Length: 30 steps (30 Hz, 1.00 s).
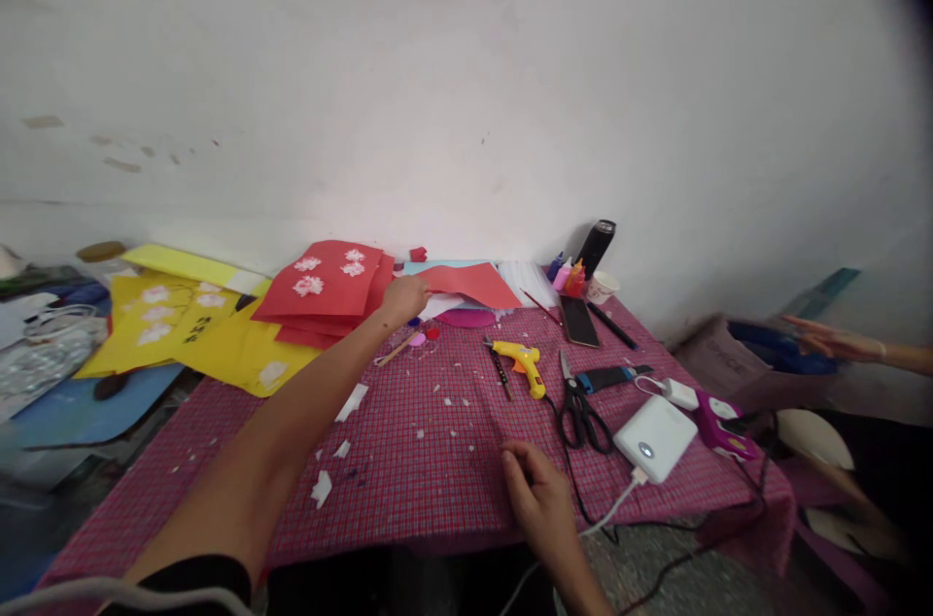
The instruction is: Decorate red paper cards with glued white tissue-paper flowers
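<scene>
My left hand point(404, 299) reaches far across the table, its fingers closed on the left edge of a red paper sheet point(477, 283). The sheet bends slightly above white and light-blue papers. Just left of that hand lies a stack of red paper point(321, 281) with white-pink flowers on top. My right hand point(535, 495) rests at the table's near edge, fingers curled in and nothing visible in them. Ahead of it are a yellow glue gun point(519, 361), black-handled scissors point(579, 417) and a thin dark brush or pen point(502, 375).
Yellow sheets point(255, 344) with flowers spread at left. Paper scraps point(322, 488) dot the checked tablecloth point(408, 499). At right are a phone point(579, 321), paint bottles point(574, 280), a black flask point(598, 247), a white power bank point(655, 438) and cables. Another person's hand point(838, 341) shows far right.
</scene>
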Each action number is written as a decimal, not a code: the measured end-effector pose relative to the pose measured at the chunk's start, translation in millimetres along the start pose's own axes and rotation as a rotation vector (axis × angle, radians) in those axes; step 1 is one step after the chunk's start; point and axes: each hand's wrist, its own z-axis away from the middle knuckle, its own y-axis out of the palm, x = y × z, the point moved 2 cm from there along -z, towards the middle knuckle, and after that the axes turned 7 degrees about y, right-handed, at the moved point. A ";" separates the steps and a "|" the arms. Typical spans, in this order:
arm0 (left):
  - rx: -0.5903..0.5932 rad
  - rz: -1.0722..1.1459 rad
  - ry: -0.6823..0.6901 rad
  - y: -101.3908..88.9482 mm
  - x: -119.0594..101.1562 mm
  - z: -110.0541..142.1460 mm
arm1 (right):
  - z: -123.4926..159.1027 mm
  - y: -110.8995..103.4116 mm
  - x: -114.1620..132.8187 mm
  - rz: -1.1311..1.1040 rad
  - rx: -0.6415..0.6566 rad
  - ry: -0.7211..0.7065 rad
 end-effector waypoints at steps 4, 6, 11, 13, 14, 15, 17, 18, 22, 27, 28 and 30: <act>0.007 0.004 0.007 -0.2 -0.1 0.0 | 0.2 -0.3 0.7 0.009 0.003 -0.001; 0.009 0.007 0.012 -0.4 -0.2 0.0 | 0.3 -0.2 1.3 0.008 0.001 0.001; -0.007 0.010 0.015 -1.9 -1.7 0.7 | 0.4 -0.1 2.0 0.007 0.000 -0.003; -0.027 0.007 0.006 -4.7 -3.3 0.9 | 0.5 0.0 1.7 0.007 0.001 -0.002; -0.040 0.005 0.001 -7.0 -4.4 0.9 | 0.6 0.0 1.4 0.006 0.000 -0.002; -0.053 0.003 -0.003 -10.0 -5.9 0.9 | 0.6 0.0 1.2 0.005 0.000 -0.002; -0.100 0.002 0.008 -18.8 -10.4 1.6 | 0.8 0.3 0.5 0.001 0.007 -0.001; -0.140 0.009 0.028 -24.6 -13.7 3.1 | 0.8 0.4 0.0 -0.003 0.010 0.003; -0.393 0.089 0.209 -54.3 -37.4 29.5 | 0.7 0.6 -4.1 -0.027 0.020 0.025; -0.529 0.174 0.462 -81.9 -94.1 131.6 | 1.6 1.4 -10.4 -0.118 0.006 0.080; -0.529 0.183 0.490 -83.7 -107.8 158.7 | 1.9 1.2 -10.8 -0.157 0.004 0.105; -0.501 0.220 0.523 -82.1 -134.5 212.1 | 3.1 -1.2 -10.0 -0.268 0.012 0.177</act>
